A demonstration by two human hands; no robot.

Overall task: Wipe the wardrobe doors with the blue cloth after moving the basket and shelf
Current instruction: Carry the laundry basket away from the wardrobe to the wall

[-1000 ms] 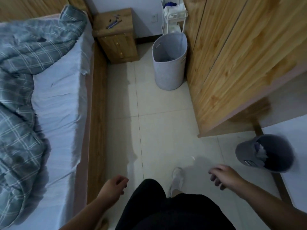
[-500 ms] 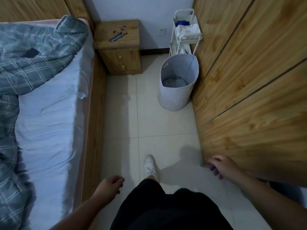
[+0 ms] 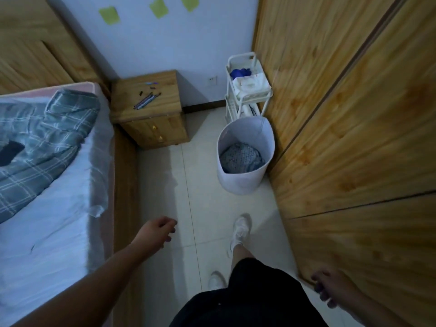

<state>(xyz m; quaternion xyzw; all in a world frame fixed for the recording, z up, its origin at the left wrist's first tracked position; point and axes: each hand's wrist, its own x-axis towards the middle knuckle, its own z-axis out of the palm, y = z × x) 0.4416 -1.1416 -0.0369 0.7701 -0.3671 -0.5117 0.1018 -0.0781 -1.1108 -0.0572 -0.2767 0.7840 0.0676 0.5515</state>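
Wooden wardrobe doors (image 3: pixel 342 114) along the right side. Just beside them, white basket (image 3: pixel 245 178) on the tiled floor (image 3: pixel 207 208), laundry (image 3: pixel 240 158) bundled inside; white shelf (image 3: pixel 250 90) right behind it, blue cloth (image 3: pixel 240 72) lying on its top tier. Left hand (image 3: pixel 155 232) over the floor near the bed (image 3: pixel 59 220), fingers loosely curled, holding nothing. Right hand (image 3: pixel 330 286) low by the doors, fingers loosely bent, empty.
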